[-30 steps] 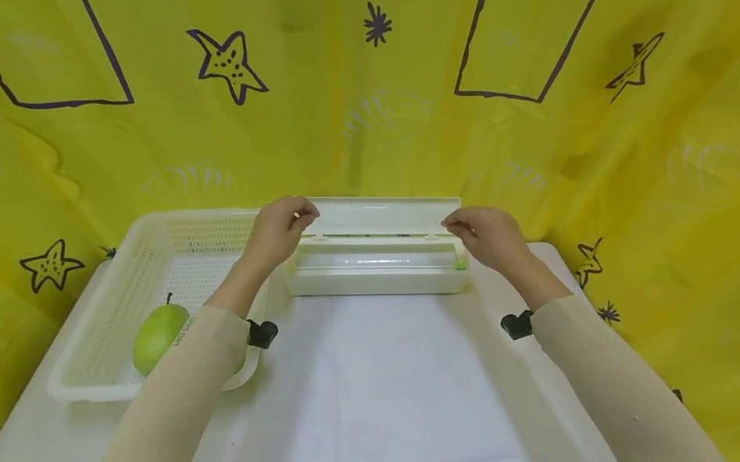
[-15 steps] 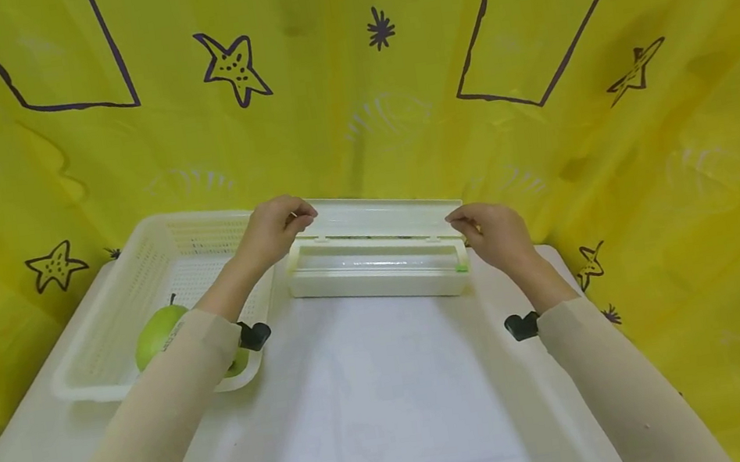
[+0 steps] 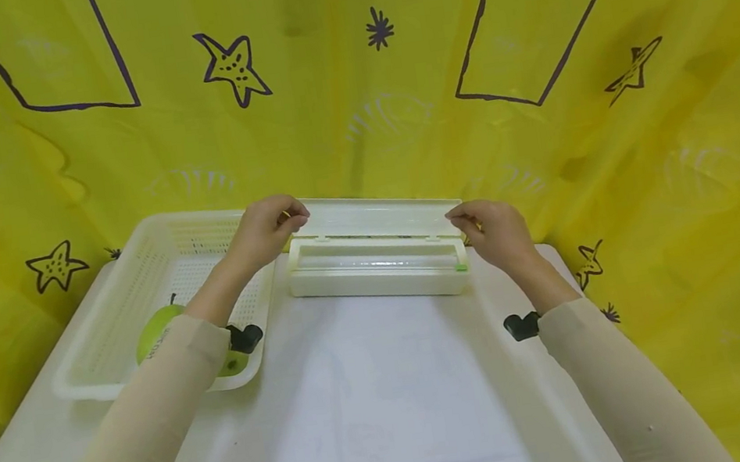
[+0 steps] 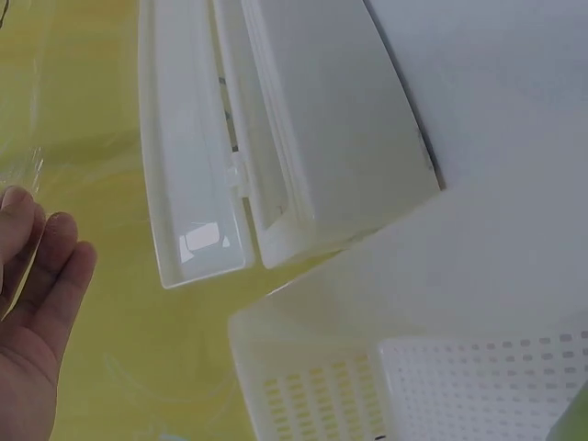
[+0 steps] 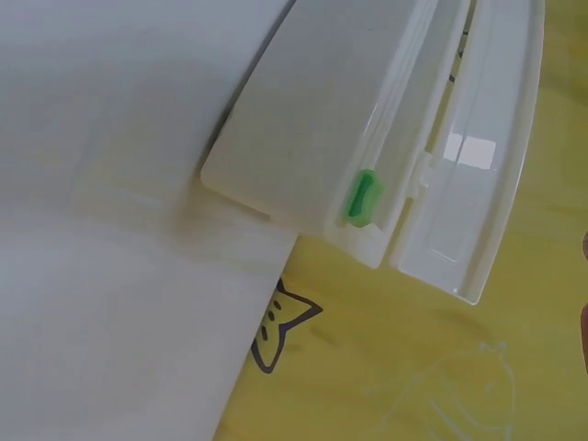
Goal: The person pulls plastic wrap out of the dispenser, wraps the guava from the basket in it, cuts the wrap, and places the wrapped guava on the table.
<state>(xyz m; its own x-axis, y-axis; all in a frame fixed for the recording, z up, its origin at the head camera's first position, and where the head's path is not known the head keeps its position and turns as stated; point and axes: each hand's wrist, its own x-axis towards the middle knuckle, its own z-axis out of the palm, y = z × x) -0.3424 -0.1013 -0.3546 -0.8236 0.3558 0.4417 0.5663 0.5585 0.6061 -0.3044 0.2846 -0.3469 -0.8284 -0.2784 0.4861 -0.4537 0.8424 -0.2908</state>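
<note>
A cream cling film dispenser (image 3: 377,281) stands at the far side of the table, its lid (image 3: 382,217) tipped back. A shiny clear roll (image 3: 374,259) lies inside, and a green slide cutter (image 5: 365,197) sits at the right end of its front rail. Raised above the left end of the lid, my left hand (image 3: 268,229) pinches clear cling film (image 4: 26,173), which shows as creases at the fingertips in the left wrist view. Over the lid's right end, my right hand (image 3: 496,229) has thumb and fingers pinched together at the film's other side, where it barely shows.
Left of the dispenser is a white perforated basket (image 3: 68,384). It holds a green pear-like fruit (image 3: 158,328) and another green fruit (image 3: 235,363), both partly covered by my left arm. A yellow patterned curtain (image 3: 325,111) hangs behind the white-covered table (image 3: 394,401).
My left hand has drifted slightly left, away from the right hand, uncovering more of the lid's left end. My right hand has stayed nearly in place.
</note>
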